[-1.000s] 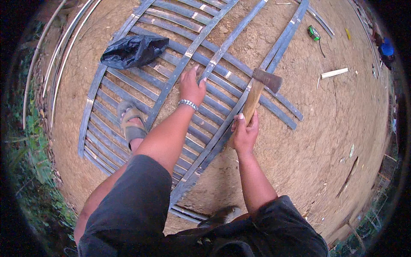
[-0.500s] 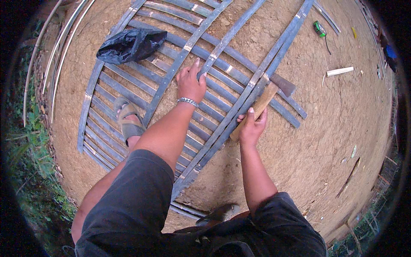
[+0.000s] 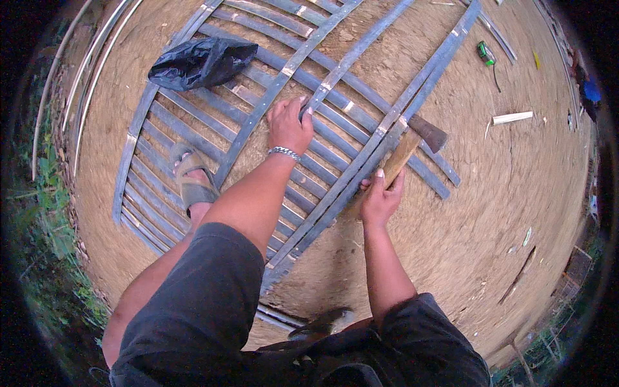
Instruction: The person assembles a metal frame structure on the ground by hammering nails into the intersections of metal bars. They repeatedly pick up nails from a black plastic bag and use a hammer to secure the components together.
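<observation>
A frame of grey wooden slats (image 3: 258,135) lies flat on bare earth in front of me. My left hand (image 3: 288,127), with a metal bracelet at the wrist, presses down on one long crosswise slat near the frame's middle. My right hand (image 3: 380,197) grips the wooden handle of a hammer (image 3: 412,142). The hammer's dark metal head rests against the right long rail of the frame. My left foot in a sandal (image 3: 191,178) stands between the slats.
A crumpled black plastic bag (image 3: 200,61) lies on the frame's far left corner. A green tape measure (image 3: 485,53) and a short pale stick (image 3: 512,118) lie on the dirt to the right. Long thin poles (image 3: 77,97) and grass run along the left.
The hammer has come down from raised above the frame to the right rail. My left hand has stayed on the slat.
</observation>
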{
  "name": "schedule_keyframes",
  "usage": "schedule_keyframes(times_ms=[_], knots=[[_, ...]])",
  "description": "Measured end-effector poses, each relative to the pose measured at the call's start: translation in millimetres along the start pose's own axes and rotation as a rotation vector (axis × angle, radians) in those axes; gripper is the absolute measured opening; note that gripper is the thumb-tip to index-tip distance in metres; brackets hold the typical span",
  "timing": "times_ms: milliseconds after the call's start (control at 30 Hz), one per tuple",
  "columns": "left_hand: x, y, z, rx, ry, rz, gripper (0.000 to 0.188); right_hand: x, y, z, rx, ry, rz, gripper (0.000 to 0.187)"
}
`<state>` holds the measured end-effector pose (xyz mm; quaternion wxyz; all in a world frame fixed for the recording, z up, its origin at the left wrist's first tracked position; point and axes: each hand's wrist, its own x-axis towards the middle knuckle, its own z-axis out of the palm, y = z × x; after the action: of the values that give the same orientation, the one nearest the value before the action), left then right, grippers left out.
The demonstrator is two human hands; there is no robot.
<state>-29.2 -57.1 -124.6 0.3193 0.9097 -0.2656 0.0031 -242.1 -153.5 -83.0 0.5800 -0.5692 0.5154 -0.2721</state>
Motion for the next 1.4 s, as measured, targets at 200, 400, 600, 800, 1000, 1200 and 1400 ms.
schedule_keyframes(times_ms=[200,400,600,800,1000,1200,1400], knots=[[2.4,6.3,1.7,0.078,0.017,-0.026,0.02,5.3,-27.9,-11.1,-0.643,-0.369,-0.373,0.05],[1.8,5.5,1.0,0.054,0.014,-0.047,0.018,17.3,-56.3,11.4,-0.596,-0.543,-0.415,0.053],[4.5,9.5,0.8,0.112,-0.023,-0.031,0.021,18.0,-40.9,12.5,-0.55,-0.554,-0.359,0.053],[5.2,7.8,-0.5,0.09,-0.04,-0.05,0.022,9.4,-37.1,16.4,-0.602,-0.565,-0.319,0.054],[4.7,9.3,0.5,0.145,-0.056,-0.04,0.025,-1.6,-15.4,2.7,-0.431,-0.448,-0.125,0.046],[3.9,6.1,1.5,0.145,-0.035,-0.045,0.025,-0.6,-10.5,-3.2,-0.013,0.015,0.041,0.028],[4.7,7.3,2.3,0.143,-0.069,-0.064,0.025,17.4,-7.6,-0.6,0.055,0.054,0.157,0.031]])
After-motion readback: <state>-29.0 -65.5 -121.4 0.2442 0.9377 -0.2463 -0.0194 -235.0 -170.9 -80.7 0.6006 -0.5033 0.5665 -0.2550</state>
